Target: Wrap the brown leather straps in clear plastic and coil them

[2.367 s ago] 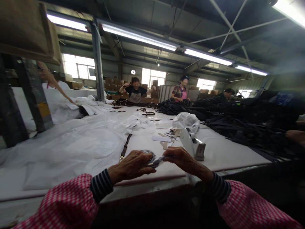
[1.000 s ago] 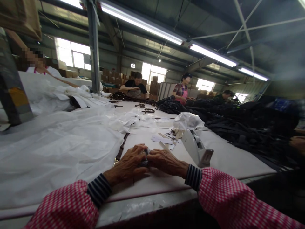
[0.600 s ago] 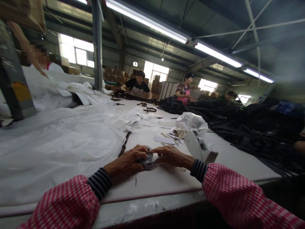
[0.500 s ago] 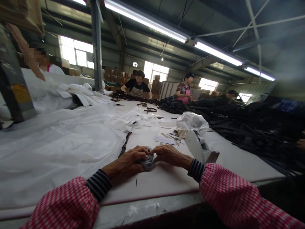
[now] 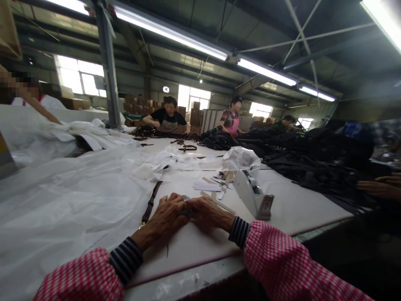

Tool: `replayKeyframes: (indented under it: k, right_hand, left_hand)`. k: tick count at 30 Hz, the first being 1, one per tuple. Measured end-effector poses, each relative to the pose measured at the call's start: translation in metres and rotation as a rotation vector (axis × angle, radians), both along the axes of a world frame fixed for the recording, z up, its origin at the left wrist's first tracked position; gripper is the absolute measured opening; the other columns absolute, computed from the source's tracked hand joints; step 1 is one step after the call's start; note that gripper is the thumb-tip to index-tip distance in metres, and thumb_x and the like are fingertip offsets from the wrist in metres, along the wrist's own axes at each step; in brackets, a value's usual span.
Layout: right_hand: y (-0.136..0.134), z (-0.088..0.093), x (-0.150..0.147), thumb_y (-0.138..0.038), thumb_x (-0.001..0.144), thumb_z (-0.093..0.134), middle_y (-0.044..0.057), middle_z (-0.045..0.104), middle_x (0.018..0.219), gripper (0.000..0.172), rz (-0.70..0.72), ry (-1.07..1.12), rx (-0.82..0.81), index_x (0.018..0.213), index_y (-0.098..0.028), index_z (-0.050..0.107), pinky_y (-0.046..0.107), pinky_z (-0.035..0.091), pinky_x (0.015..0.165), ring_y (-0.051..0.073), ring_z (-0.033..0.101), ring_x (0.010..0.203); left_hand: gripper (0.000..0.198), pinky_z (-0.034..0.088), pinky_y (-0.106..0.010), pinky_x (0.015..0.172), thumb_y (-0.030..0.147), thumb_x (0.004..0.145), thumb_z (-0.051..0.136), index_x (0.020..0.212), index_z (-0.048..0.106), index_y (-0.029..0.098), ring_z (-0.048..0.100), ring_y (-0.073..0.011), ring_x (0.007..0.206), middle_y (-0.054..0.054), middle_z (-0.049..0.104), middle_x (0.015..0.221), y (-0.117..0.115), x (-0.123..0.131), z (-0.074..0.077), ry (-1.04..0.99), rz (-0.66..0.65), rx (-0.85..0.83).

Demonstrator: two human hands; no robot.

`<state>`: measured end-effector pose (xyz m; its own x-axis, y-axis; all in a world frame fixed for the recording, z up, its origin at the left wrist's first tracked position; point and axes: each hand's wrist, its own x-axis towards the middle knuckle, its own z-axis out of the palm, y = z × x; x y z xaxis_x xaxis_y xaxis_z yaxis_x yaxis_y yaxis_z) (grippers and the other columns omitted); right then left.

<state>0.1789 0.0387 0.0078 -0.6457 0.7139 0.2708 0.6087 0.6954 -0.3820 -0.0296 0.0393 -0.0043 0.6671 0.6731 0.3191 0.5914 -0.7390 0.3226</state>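
Both hands meet over the white tabletop. Between them sits a small shiny grey bundle, seemingly wrapped in plastic, mostly covered by my fingers. My left hand is closed round its left side, fingers curled. From the other side my right hand bends its fingers onto it, fingertips touching the left hand's. Just left of my left hand lies a dark brown strap with a metal ring at its near end. A grey-white tape dispenser stands to the right of my right hand.
Clear plastic sheeting spreads over the left side. Paper strips and a crumpled plastic bag lie beyond my hands. Black straps are heaped on the right, with another person's hands beside them. Co-workers stand across the table.
The view has swung to the right, so the scene sits further left. My hands have drawn closer together and cover more of the grey bundle. Another person's hands now show at the right edge.
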Motion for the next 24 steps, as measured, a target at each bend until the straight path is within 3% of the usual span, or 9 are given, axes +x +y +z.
replayKeyframes:
  k: [3,6,12,15,18,21,24]
  right_hand:
    - [-0.001,0.004,0.0,-0.014,0.086,0.074,0.004,0.074,0.09,0.025,-0.003,-0.09,0.055,0.109,-0.022,0.073,0.025,0.038,0.069,0.019,0.065,0.078]
    - [0.0,-0.002,-0.001,-0.016,0.089,0.074,0.006,0.075,0.096,0.02,-0.041,-0.116,0.11,0.108,-0.022,0.073,0.026,0.04,0.071,0.02,0.067,0.082]
    - [0.001,-0.019,-0.004,-0.024,0.091,0.075,0.004,0.074,0.096,0.014,-0.068,-0.051,0.108,0.104,-0.021,0.073,0.025,0.043,0.073,0.019,0.067,0.085]
    - [0.007,-0.008,0.009,-0.028,0.094,0.072,0.0,0.074,0.092,0.02,0.001,-0.021,0.011,0.114,-0.023,0.073,0.022,0.045,0.071,0.015,0.067,0.08]
    - [0.015,0.014,0.041,-0.035,0.1,0.064,-0.001,0.074,0.09,0.024,-0.111,-0.025,-0.038,0.118,-0.022,0.072,0.021,0.047,0.069,0.013,0.067,0.077]
    - [0.016,0.028,0.079,-0.031,0.104,0.053,0.005,0.072,0.094,0.026,-0.35,-0.087,0.059,0.107,-0.015,0.072,0.027,0.047,0.076,0.018,0.065,0.084]
    - [0.005,0.02,0.1,-0.026,0.098,0.058,0.007,0.07,0.091,0.019,-0.463,-0.219,0.088,0.091,-0.015,0.072,0.03,0.045,0.078,0.021,0.065,0.086]
  left_hand:
    - [0.015,0.04,-0.042,0.101,0.025,0.091,0.057,0.101,0.069,0.024,0.055,-0.0266,0.11,-0.006,0.069,0.11,0.011,-0.02,0.001,-0.125,-0.179,-0.054]
    - [0.017,0.04,-0.039,0.103,0.028,0.092,0.056,0.103,0.068,0.023,0.055,-0.0262,0.111,-0.006,0.067,0.114,0.013,-0.032,-0.002,-0.178,-0.224,-0.052]
    - [0.014,0.038,-0.043,0.098,0.032,0.097,0.057,0.096,0.066,0.021,0.053,-0.0261,0.102,-0.006,0.065,0.104,-0.001,-0.015,-0.008,-0.048,-0.032,0.056]
    - [0.017,0.038,-0.042,0.091,0.032,0.098,0.055,0.089,0.065,0.02,0.051,-0.026,0.097,-0.005,0.064,0.097,-0.004,-0.009,-0.01,-0.038,-0.009,0.064]
    - [0.02,0.037,-0.04,0.089,0.033,0.096,0.056,0.082,0.061,0.02,0.05,-0.0262,0.097,-0.005,0.063,0.095,-0.001,-0.011,-0.009,-0.109,0.012,0.042]
    - [0.026,0.038,-0.037,0.084,0.039,0.093,0.058,0.076,0.058,0.019,0.05,-0.0247,0.092,-0.003,0.06,0.087,0.001,-0.016,-0.004,-0.283,0.126,-0.088]
    - [0.037,0.035,-0.03,0.065,0.052,0.09,0.062,0.075,0.058,0.019,0.049,-0.0181,0.072,0.001,0.054,0.075,0.0,-0.019,0.003,-0.598,0.268,-0.438]
